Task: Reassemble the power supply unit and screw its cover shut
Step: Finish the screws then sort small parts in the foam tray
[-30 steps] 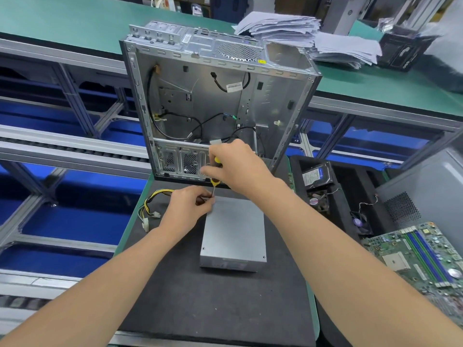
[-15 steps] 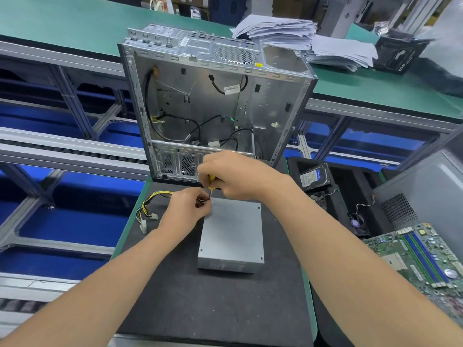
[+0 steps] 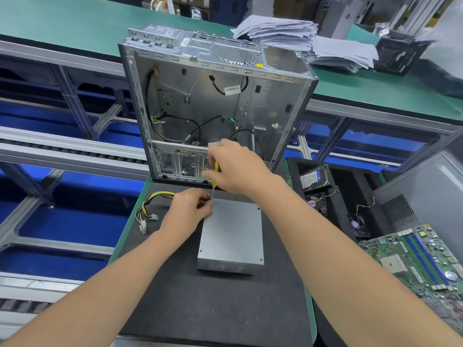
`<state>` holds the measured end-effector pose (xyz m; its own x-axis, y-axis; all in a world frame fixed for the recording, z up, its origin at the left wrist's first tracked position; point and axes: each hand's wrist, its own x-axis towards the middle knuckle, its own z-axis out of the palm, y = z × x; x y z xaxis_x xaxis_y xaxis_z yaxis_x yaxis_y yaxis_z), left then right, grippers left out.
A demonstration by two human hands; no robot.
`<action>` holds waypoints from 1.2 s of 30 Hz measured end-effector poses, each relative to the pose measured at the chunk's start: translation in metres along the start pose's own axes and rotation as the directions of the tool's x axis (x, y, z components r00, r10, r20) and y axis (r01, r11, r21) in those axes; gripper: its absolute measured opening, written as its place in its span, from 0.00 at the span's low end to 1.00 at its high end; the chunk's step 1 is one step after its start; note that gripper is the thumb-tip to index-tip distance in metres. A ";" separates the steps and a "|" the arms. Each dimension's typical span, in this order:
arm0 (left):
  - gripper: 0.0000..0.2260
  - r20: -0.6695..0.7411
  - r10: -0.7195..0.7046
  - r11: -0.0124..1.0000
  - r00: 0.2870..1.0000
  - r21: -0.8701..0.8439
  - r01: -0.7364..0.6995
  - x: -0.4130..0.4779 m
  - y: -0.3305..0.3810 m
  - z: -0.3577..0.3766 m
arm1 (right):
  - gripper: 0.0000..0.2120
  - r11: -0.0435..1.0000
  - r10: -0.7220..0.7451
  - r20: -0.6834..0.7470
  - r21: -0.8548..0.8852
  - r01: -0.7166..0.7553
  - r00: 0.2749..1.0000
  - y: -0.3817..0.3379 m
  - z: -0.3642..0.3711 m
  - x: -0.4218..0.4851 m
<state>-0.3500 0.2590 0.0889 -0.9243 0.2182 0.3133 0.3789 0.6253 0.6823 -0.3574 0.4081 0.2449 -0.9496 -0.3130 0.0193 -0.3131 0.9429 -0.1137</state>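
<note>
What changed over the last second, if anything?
Only the right hand shifted: it turned slightly on the yellow-handled screwdriver, covering the handle, then baring it again. Nothing was picked up or let go. The left hand still pinches at the shaft's tip by the far left corner of the power supply unit, which stayed put, as did the cables and computer case.

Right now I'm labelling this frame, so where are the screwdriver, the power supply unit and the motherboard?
screwdriver [image 3: 216, 167], head view, its yellow handle.
power supply unit [image 3: 233, 236], head view, middle of its grey cover.
motherboard [image 3: 423, 257], head view, its blue memory slots.
</note>
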 end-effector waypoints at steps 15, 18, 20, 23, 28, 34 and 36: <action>0.04 -0.013 -0.067 0.997 0.998 -0.042 0.066 -0.003 0.002 0.002 | 0.23 0.960 0.223 -0.023 0.179 -0.216 0.975 -0.004 0.017 0.001; 0.04 -0.003 -0.061 0.998 0.998 -0.019 0.061 -0.003 0.003 0.002 | 0.23 0.952 0.286 -0.022 0.125 -0.281 0.958 -0.003 0.014 0.001; 0.04 0.011 -0.056 0.998 0.998 -0.013 0.056 -0.002 0.004 0.002 | 0.16 0.989 0.138 -0.002 0.059 -0.138 0.990 0.000 0.006 -0.003; 0.04 0.015 -0.047 0.999 0.999 -0.012 0.047 -0.003 0.004 0.000 | 0.04 0.974 -0.224 0.078 0.057 0.220 0.971 0.010 -0.007 -0.010; 0.03 0.016 -0.068 0.997 0.998 -0.023 0.069 -0.006 0.004 0.001 | 0.09 0.956 -0.291 0.143 0.080 0.282 0.946 0.011 -0.007 -0.009; 0.03 -0.005 -0.046 0.999 0.999 -0.006 0.046 -0.006 0.007 0.002 | 0.13 0.995 0.028 -0.030 0.095 -0.025 0.999 -0.003 0.007 -0.004; 0.03 -0.019 -0.036 0.999 0.999 0.005 0.036 -0.007 0.010 0.002 | 0.20 0.977 0.193 -0.093 0.105 -0.183 0.977 -0.005 0.017 -0.002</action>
<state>-0.3404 0.2648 0.0923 -0.9363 0.1811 0.3009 0.3448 0.6364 0.6900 -0.3535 0.4023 0.2289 -0.9895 -0.1130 0.0898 -0.1303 0.9670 -0.2188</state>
